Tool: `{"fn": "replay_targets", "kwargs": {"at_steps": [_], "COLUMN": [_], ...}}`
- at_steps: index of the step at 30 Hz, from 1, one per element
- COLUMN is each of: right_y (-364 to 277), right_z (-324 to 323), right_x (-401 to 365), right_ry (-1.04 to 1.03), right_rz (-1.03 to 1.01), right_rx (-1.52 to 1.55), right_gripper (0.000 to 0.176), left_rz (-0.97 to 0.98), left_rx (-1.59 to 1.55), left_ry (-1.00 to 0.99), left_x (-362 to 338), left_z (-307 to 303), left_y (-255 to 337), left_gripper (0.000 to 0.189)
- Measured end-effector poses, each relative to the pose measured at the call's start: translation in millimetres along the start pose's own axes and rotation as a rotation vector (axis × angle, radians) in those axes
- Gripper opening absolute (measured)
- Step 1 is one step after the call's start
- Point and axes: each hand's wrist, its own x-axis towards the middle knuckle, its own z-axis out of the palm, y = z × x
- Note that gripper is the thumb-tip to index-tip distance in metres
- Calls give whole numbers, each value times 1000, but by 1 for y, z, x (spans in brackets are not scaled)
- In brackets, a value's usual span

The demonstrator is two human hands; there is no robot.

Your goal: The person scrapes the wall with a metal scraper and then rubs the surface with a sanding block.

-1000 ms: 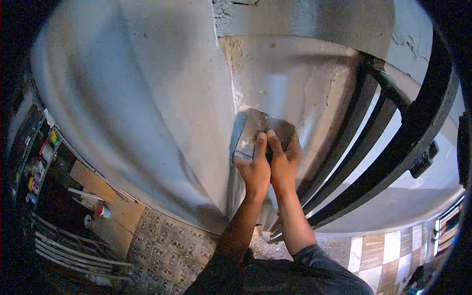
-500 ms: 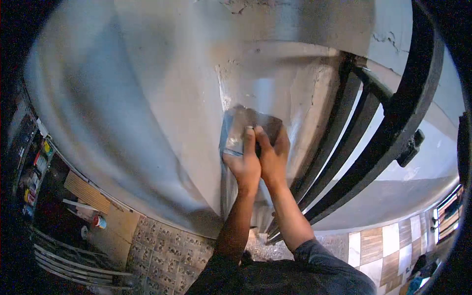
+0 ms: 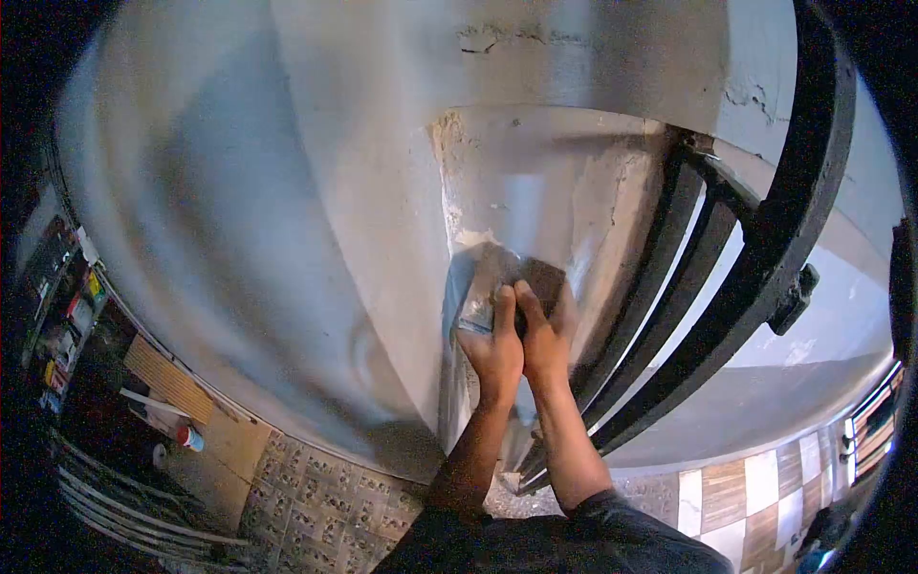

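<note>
A flat, dark grey-brown plate lies tilted against the wall recess, its surface smeared and shiny at the left. My left hand is closed on its lower left side, with the thumb pointing up along its face. Close beside it, my right hand grips the lower right side, and the two thumbs nearly meet in the middle. The fingers behind the plate are hidden. A pale, rough patch shows on the wall just above the plate's top edge.
Dark metal bars stand close to my right forearm. Cracks mark the wall overhead. Below lie patterned floor tiles and checkered tiles. A red-and-white tub and shelves with goods are at the lower left.
The plate and both hands sit lower in the view, partly because the camera view has shifted. The pale patch above the plate now shows more plainly. Both hands keep their grip.
</note>
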Motion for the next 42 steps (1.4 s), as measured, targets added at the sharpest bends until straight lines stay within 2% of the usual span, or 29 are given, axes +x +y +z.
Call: {"fn": "replay_targets", "kwargs": {"at_steps": [1, 3, 5, 7, 9, 12, 13, 15, 17, 18, 21, 23, 24, 25, 26, 27, 28, 29, 30, 31, 33, 34, 35, 36, 37, 39, 42], "right_y": [3, 10, -1, -4, -2, 7, 6, 0, -8, -16, 1, 8, 8, 9, 17, 45, 52, 86, 60, 49, 16, 15, 31, 4, 39, 21, 48], "right_z": [2, 5, 0, 4, 8, 13, 11, 8, 13, 11, 9, 6, 2, 3, 12, 22, 27, 28, 29, 29, 1, 5, 10, 12, 33, 27, 29], "right_x": [2, 8, -2, 1, 6, 6, 0, 0, 8, 5, 3, 0, -2, 5, 9, 0, 6, 6, 8, 1, -8, -10, -3, -3, 8, 9, -1], "right_ry": [8, -30, -1, 23, 4, 14, 14, 26, 26, 9, 9, 0, -11, -103, -102, -122, -174, -95, -4, 24, -84, 32, -42, 11, 85, -38, 98], "right_rz": [5, 58, 77, 68, 7, 9, 37, 7, 5, 74, 49, 35, 36, 6, -8, -302, -116, -456, -10, 26, 44, 25, 17, 151, 80, 69, -47], "right_rx": [5, 182, 138, 110, 122, 154, 155, 64, 155, 183, 160, 143, 131, -37, -205, -794, -565, -899, -234, -104, -37, -74, 92, -114, -13, 83, 67], "right_gripper": [21, 21, 21, 20, 19, 18, 18, 18, 18, 18, 18, 18, 19, 28, 31, 39, 47, 51, 47, 42, 40, 42, 49, 54, 57, 54, 51], "left_rz": [-2, -128, -181, 46, 23, -200, -210, 1, -6, -63, -163, -42, -65, -121, -185, -74, -78, -102, -147, -191, -277, -316, -351, -383, -414, -464, -514], "left_rx": [8, 54, 81, 135, 64, 200, 199, 193, 135, 177, 142, 93, 209, 192, 168, 406, 352, 295, 251, 218, 134, 105, 88, 83, 75, 45, 25], "left_ry": [-8, 22, -10, 77, 1, 69, 65, -32, -1, 28, 56, 20, 31, 47, 39, -93, -204, -323, -443, -565, -766, -842, -897, -942, -978, -1031, -1076], "left_x": [1, 5, -3, -4, 2, 8, 3, -1, 4, 6, -1, 0, -5, 1, 12, 27, 26, 18, -1, -22, -69, -89, -105, -118, -131, -148, -167], "left_z": [0, 1, -3, 4, 5, 1, -5, -7, 5, 6, 0, 5, 4, 4, 3, -13, 13, 42, 64, 80, 108, 114, 113, 110, 108, 105, 103], "left_y": [1, 7, 7, 2, 11, 17, 12, 4, 10, 16, 15, 12, 16, 20, 19, 5, -9, -20, -29, -35, -40, -39, -38, -36, -32, -26, -24], "left_gripper": [39, 39, 42, 33, 32, 33, 33, 35, 36, 37, 38, 37, 39, 42, 46, 48, 48, 48, 47, 47, 47, 47, 46, 46, 46, 46, 45]}}
